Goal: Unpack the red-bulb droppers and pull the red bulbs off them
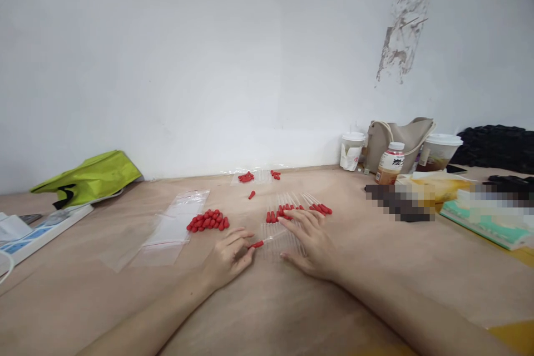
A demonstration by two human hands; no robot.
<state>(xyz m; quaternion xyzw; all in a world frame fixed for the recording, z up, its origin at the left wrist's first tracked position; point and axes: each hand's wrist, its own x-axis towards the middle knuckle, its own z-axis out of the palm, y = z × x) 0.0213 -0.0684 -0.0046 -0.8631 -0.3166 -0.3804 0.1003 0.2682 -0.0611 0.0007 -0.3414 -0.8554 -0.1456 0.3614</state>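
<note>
My left hand (230, 256) pinches a red rubber dropper bulb (256, 245) between thumb and fingers. A clear thin tube runs from that bulb toward my right hand. My right hand (311, 242) hovers low over a group of clear tubes (271, 232), thumb and fingers apart; whether it touches the tube is hard to see. Just beyond it lies a row of droppers with red bulbs (273, 216), partly hidden by my fingers. A heap of loose red bulbs (208, 221) sits beyond my left hand. One single red bulb (251, 194) lies farther back.
Clear plastic bags (175, 222) lie at the left, and another bag with red bulbs (246, 177) is near the wall. A power strip (54, 233) and a green bag (92, 178) are far left. Cups, a bottle (391, 164) and a book (484, 219) stand or lie right.
</note>
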